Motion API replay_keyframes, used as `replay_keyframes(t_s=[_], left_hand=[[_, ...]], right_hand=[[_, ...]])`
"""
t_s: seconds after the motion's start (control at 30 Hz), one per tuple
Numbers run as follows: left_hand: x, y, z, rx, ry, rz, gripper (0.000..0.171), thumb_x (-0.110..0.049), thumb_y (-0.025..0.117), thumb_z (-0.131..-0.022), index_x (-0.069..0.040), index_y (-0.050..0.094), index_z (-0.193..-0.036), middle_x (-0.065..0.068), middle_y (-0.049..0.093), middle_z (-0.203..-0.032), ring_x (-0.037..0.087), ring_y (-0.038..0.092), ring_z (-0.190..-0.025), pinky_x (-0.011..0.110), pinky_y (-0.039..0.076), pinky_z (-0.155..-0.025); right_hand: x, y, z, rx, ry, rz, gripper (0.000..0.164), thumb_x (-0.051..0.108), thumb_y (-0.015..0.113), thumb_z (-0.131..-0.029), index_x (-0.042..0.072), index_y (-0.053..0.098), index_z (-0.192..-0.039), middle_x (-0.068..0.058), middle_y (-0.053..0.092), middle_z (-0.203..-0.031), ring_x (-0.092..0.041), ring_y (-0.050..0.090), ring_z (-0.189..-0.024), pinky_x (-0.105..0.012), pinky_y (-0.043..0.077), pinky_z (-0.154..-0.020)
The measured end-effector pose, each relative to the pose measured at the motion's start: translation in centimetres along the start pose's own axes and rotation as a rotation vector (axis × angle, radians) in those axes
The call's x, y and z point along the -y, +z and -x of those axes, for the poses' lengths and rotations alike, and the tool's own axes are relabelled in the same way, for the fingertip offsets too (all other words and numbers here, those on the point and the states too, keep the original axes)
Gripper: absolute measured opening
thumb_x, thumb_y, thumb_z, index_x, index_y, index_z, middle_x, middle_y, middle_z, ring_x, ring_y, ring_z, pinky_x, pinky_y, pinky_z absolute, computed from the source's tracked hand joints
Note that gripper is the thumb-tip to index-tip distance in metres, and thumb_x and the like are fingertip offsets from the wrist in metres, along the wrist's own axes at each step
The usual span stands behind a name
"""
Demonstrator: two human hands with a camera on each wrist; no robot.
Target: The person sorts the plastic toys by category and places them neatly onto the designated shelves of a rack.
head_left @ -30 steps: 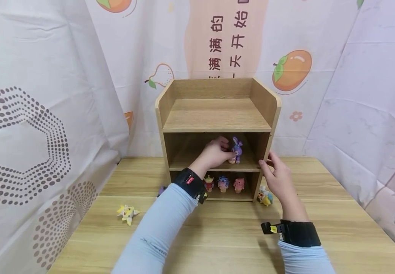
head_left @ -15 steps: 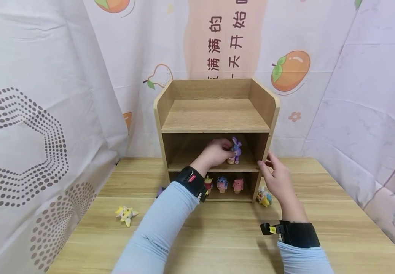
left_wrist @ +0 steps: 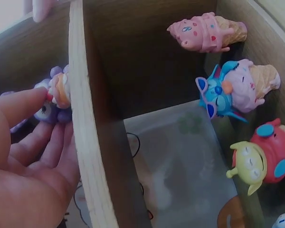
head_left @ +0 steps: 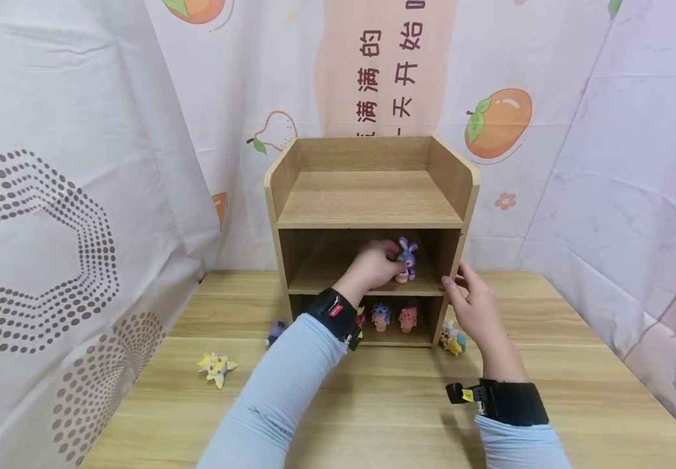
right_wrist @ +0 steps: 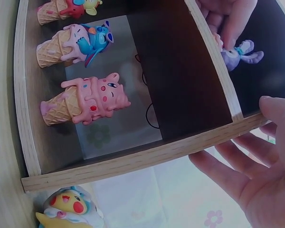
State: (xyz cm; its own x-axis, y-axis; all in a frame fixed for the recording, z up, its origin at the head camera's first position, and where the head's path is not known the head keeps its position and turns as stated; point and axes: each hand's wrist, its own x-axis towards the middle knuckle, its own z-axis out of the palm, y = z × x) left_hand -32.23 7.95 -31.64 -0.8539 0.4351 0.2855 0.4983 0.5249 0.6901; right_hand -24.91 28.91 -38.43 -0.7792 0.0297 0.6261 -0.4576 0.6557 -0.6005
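On the middle level of a small wooden shelf [head_left: 367,198] stands a purple bunny figurine [head_left: 408,257] with long ears and a cake-like piece at its front. My left hand [head_left: 373,266] reaches in from the left and pinches it, the thumb at its front and the fingers round its side. The left wrist view shows the thumb on the cake-like piece [left_wrist: 61,90]. At the shelf's right side panel [right_wrist: 147,159], my right hand [head_left: 474,303] holds the front edge, thumb on the inner side and fingers outside.
The bottom level holds a pink ice-cream-cone figurine [head_left: 408,319], a blue one [head_left: 380,317] and a red one with a yellow-green head [left_wrist: 261,161]. On the table lie a yellow-and-white figurine [head_left: 217,369], a purple one [head_left: 276,331] and a yellow one [right_wrist: 69,211] beside the right panel.
The bunny figurine has shifted slightly right and toward the front and turned a little in my left hand. My left forearm has moved slightly right, uncovering the purple figurine. My right hand stays put.
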Motion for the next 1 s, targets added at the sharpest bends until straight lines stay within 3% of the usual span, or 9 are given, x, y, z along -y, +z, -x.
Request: replay_keyframes(t_s=[0.4, 0.7, 1.0], left_hand=[[-1.1, 1.7, -0.1, -0.111, -0.043, -0.083, 0.023, -0.025, 0.076, -0.081, -0.010, 0.066, -0.095, -0.005, 0.064, -0.080, 0.006, 0.055, -0.069, 0.019, 0.047, -0.060], [-1.7, 2.2, 0.0, -0.120, -0.092, -0.098, 0.028, -0.028, 0.075, -0.083, -0.010, 0.064, -0.101, -0.002, 0.061, -0.086, 0.010, 0.055, -0.076, 0.023, 0.048, -0.066], [-1.6, 2.3, 0.2, -0.127, -0.076, -0.106, 0.028, -0.029, 0.074, -0.083, -0.011, 0.063, -0.102, -0.003, 0.061, -0.086, 0.009, 0.055, -0.076, 0.023, 0.048, -0.066]], right_hand=[[0.2, -0.1, 0.1, -0.006, -0.005, 0.017, 0.043, 0.026, 0.050, -0.101, 0.014, 0.044, -0.142, -0.020, 0.053, -0.130, -0.037, 0.054, -0.110, -0.047, 0.057, -0.068], [0.1, -0.1, 0.0, -0.009, -0.006, 0.011, 0.043, 0.027, 0.050, -0.101, 0.013, 0.045, -0.141, -0.020, 0.054, -0.128, -0.037, 0.054, -0.110, -0.046, 0.057, -0.067], [0.1, 0.0, 0.0, -0.011, -0.012, 0.016, 0.042, 0.027, 0.050, -0.101, 0.012, 0.046, -0.140, -0.019, 0.052, -0.131, -0.037, 0.054, -0.109, -0.048, 0.057, -0.068]])
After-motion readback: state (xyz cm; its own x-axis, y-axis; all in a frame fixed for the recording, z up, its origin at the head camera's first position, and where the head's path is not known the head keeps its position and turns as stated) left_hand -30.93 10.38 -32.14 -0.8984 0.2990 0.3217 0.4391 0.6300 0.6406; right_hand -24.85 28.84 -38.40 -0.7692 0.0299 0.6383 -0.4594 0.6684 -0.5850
